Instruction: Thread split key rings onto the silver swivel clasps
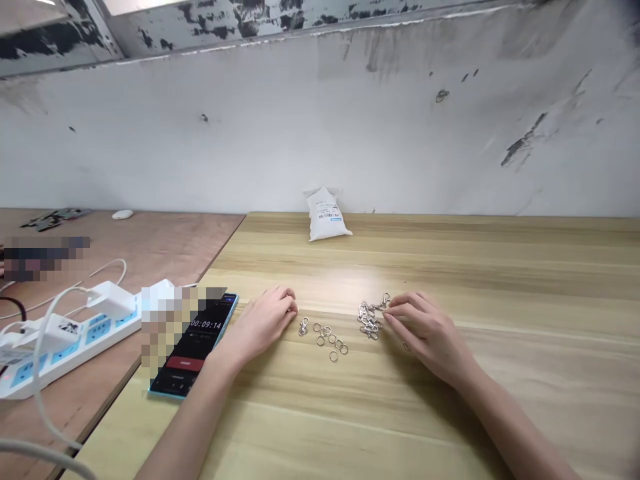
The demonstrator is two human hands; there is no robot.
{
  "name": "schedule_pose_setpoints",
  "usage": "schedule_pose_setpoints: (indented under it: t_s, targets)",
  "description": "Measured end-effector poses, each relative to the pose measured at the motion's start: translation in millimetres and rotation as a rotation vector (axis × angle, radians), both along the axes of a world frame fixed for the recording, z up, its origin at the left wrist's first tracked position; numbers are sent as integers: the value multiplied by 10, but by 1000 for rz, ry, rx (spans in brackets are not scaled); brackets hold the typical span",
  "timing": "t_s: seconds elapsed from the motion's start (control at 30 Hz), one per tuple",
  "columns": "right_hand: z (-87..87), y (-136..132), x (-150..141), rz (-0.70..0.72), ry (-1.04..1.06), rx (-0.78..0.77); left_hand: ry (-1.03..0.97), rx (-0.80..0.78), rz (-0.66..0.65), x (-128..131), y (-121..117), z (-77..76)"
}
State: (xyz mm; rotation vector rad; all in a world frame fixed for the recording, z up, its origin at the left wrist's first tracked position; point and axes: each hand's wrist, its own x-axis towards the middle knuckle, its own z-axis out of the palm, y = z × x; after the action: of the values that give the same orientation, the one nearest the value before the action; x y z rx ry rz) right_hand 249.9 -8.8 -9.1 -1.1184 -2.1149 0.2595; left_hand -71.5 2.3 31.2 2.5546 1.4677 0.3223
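My left hand (267, 323) rests on its side on the table with its fingers curled in; whatever they may hold is hidden. Just right of its fingertips lies a single metal swivel clasp (303, 326). Several loose split rings (333, 338) are scattered between my two hands. My right hand (425, 333) reaches into the right edge of a small heap of swivel clasps (369, 320). Its thumb and forefinger come together on a clasp there, partly covered by the fingertips. One more ring (407, 347) lies below my right palm.
A phone (193, 353) showing a timer lies left of my left forearm. A white power strip (95, 333) with plugged-in chargers and cables runs along the left table edge. At the back, a white labelled packet (326, 215) leans near the stained wall (250, 140).
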Motion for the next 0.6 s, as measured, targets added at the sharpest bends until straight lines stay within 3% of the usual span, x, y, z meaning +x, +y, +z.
schedule_pose_setpoints:
  t_s: [0.1,0.3,0.43,0.6]
  targets:
    - [57,-56,-111,21,86,-45,-177,-13,-31,75,-57,67]
    - [259,-303,-530,204,267,-301,-538,-238,-199,375,-284,210]
    - [301,-398,-676,321,255,-423,-597,-312,-243,490,-358,207]
    - [246,-330,-587,287,296,-418,-546,-249,-206,477,-321,167]
